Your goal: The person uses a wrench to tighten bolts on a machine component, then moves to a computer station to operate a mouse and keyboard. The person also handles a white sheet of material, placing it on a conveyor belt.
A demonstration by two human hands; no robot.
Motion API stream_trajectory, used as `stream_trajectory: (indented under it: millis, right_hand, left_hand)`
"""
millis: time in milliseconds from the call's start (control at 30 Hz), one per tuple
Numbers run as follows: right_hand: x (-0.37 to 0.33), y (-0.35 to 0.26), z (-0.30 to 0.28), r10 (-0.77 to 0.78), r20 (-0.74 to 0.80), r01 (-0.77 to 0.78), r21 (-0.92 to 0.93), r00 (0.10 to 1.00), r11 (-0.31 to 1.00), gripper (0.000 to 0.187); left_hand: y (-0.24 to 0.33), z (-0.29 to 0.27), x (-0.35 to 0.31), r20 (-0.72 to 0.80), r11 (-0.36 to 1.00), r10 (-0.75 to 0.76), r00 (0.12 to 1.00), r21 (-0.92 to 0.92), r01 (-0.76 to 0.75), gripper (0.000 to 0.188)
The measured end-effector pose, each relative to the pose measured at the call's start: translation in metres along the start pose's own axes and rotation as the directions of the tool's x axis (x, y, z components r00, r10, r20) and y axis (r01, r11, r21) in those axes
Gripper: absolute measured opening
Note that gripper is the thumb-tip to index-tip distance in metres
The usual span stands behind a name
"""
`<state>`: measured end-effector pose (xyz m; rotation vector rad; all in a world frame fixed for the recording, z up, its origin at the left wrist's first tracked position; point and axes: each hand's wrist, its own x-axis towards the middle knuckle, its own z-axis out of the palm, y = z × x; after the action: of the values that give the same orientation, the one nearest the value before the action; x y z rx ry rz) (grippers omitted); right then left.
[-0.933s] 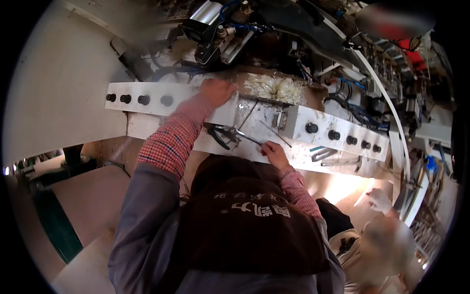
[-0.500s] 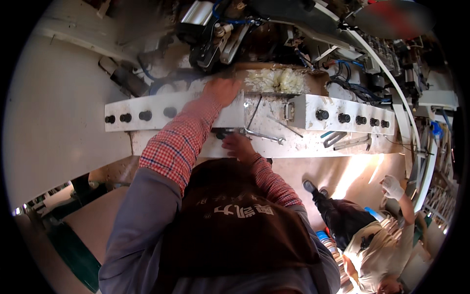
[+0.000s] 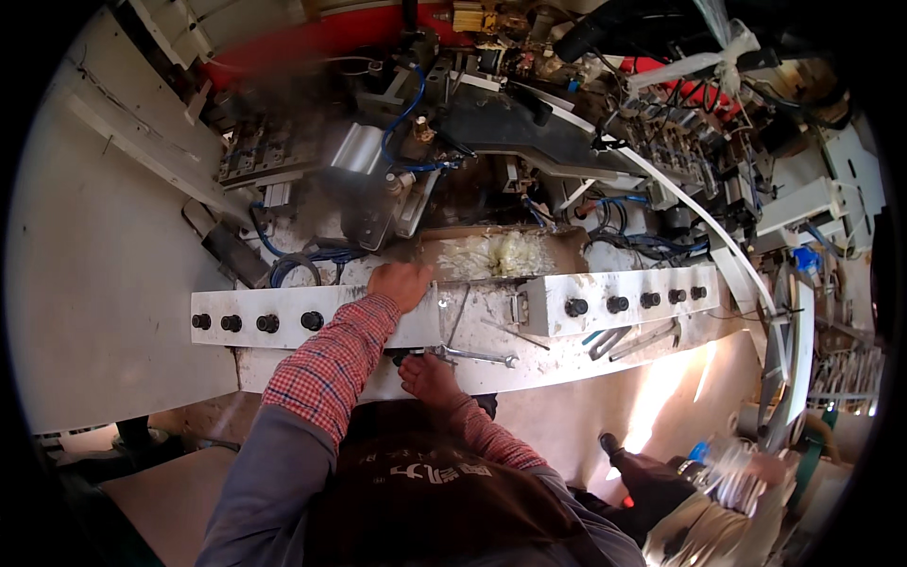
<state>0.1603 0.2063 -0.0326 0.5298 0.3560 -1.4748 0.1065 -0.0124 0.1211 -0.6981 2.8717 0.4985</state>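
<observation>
My left hand (image 3: pixel 401 285) lies over the top edge of the long white metal box (image 3: pixel 364 326) at left, its fingers bent over the far side and partly hidden. Below that box's lower edge, my right hand (image 3: pixel 430 378) has curled fingers close to a black knob (image 3: pixel 408 359). Whether those fingers hold something small cannot be made out. A silver wrench (image 3: pixel 484 357) lies just beyond the right fingertips, pointing right. Near it, a thin dark rod (image 3: pixel 459 315) slants in the gap beside the box.
Another white box with black knobs (image 3: pixel 619 304) stands at right, with metal hand tools (image 3: pixel 644 340) before it. Behind lies a brown tray (image 3: pixel 576 246) of yellowish, glue-like lumps (image 3: pixel 496 253). Machinery and blue hoses (image 3: pixel 331 255) fill the back. A co-worker (image 3: pixel 718 510) is at lower right.
The view has tilted up, showing more machinery at the back. My left hand stays on the box edge; my right hand stays beneath it, fingers more curled. The co-worker's posture has shifted.
</observation>
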Motion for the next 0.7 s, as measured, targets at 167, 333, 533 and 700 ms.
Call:
stream_trajectory:
  millis: [167,333,533,700]
  right_hand:
    - [0.019,0.007,-0.022,-0.020,0.245,-0.035,0.218,0.969,0.975,0.043]
    - [0.043,0.024,-0.043,-0.189,0.062,0.176,0.173,0.980,0.969,0.036]
    - [0.010,0.018,-0.005,-0.135,0.296,0.038,0.311,0.945,0.950,0.026]
    - [0.017,0.020,0.000,-0.213,0.211,0.163,0.229,0.954,0.960,0.024]
  left_hand:
    - [0.008,-0.008,-0.002,-0.005,0.998,0.046,0.999,0.049,-0.045,0.041]
    - [0.008,-0.005,-0.001,-0.037,0.997,0.076,0.996,0.019,-0.075,0.045]
    - [0.000,0.001,-0.001,0.006,0.992,0.080,0.997,0.097,-0.081,0.039]
    - [-0.001,0.009,0.004,-0.013,0.985,0.126,0.992,0.118,-0.124,0.039]
